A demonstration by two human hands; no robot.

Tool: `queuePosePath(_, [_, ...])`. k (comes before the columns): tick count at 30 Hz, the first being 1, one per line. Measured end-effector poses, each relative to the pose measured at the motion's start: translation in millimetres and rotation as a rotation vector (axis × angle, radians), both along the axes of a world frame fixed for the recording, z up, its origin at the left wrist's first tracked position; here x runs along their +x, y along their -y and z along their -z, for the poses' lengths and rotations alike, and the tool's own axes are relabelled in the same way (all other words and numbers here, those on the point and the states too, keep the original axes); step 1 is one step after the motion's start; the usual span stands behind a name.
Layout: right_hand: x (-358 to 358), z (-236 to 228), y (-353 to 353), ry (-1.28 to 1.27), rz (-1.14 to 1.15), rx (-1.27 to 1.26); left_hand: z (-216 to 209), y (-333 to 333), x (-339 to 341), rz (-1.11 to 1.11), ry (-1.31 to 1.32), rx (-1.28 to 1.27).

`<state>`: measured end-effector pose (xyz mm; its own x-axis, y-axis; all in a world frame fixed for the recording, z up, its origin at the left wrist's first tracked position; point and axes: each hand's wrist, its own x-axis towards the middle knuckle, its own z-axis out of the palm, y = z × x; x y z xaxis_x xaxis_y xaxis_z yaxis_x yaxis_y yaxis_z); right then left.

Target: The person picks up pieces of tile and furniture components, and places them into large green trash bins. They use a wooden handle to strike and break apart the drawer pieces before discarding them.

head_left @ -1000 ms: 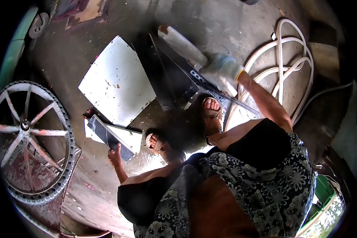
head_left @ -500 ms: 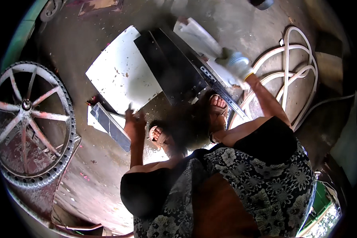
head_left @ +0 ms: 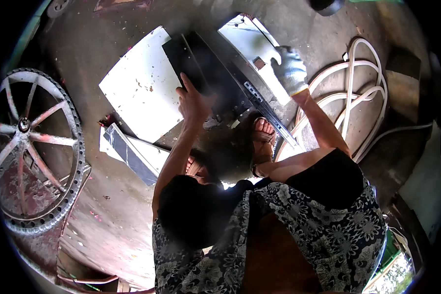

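My left hand [head_left: 195, 105] is bare, with its fingers apart. It hovers over or rests on the meeting edges of a stained white panel [head_left: 139, 83] and a black panel [head_left: 183, 59]; contact is hard to tell. A grey-white knit glove covers my right hand [head_left: 290, 72], which is closed on the right edge of a long white board [head_left: 247, 36] with a small brown patch. Between the black panel and that board lies a slotted metal drawer slide [head_left: 267, 109], its near end close to my right foot.
On the left stands a large spoked metal wheel [head_left: 68, 139] with a perforated rim. Pale hose [head_left: 350, 93] lies coiled at right. Near my left forearm is a dark marbled strip [head_left: 132, 154]. My sandalled right foot [head_left: 263, 139] is on the floor beside the slide.
My left hand has moved up and right from the white panel's near corner to the black panel's edge. The white board in my right hand has turned, showing more of its face.
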<state>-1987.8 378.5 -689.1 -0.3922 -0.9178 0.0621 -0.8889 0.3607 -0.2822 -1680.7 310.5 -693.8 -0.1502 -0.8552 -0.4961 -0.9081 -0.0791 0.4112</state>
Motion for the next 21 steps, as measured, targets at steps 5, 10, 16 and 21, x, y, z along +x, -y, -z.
queuePosePath(5, [67,13,11,0.461,-0.076,0.409,3,9,56,0.002,-0.186,-0.014])
queuePosePath(10, [130,13,20,0.075,-0.2,0.304,-17,8,136,-0.198,-0.642,0.318])
queuePosePath(16, [131,28,19,0.099,-0.154,0.207,-11,-20,181,-0.73,-1.055,0.529])
queuePosePath(21, [128,27,33,0.168,-0.114,0.354,-2,-23,187,-0.737,-1.325,0.646])
